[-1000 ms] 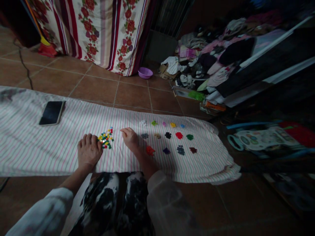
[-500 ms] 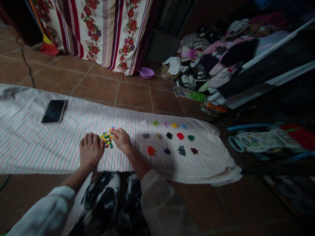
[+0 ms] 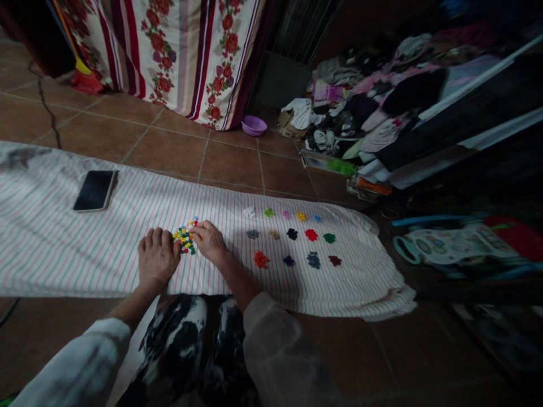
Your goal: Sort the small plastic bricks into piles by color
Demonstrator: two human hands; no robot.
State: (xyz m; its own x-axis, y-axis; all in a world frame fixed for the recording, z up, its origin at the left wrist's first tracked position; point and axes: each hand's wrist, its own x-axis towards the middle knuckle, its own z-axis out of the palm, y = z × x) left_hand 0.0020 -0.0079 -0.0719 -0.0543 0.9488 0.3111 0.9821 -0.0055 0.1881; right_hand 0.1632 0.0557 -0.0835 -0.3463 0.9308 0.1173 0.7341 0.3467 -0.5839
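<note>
A mixed pile of small coloured pieces (image 3: 185,242), mostly yellow and green, lies on the striped cloth between my two hands. My left hand (image 3: 156,255) rests flat at the pile's left edge, fingers stretched out. On the other side, my right hand (image 3: 207,240) has its thumb and fingers pinched together at the pile's edge; whatever is between the fingertips is too small to make out. To the right, pieces sit in separate single-colour heaps in three rows, among them a red heap (image 3: 311,234), an orange heap (image 3: 261,260) and a black heap (image 3: 292,233).
A phone (image 3: 95,191) lies on the striped cloth (image 3: 127,226) at the left. Beyond the table are a purple basin (image 3: 254,125), a flowered curtain (image 3: 178,62) and a red broom (image 3: 87,81). Piled clothes (image 3: 360,96) fill the back right.
The view has shifted very slightly. My right hand stays pinched at the pile with only a tiny movement of the fingers; the left hand stays where it was.
</note>
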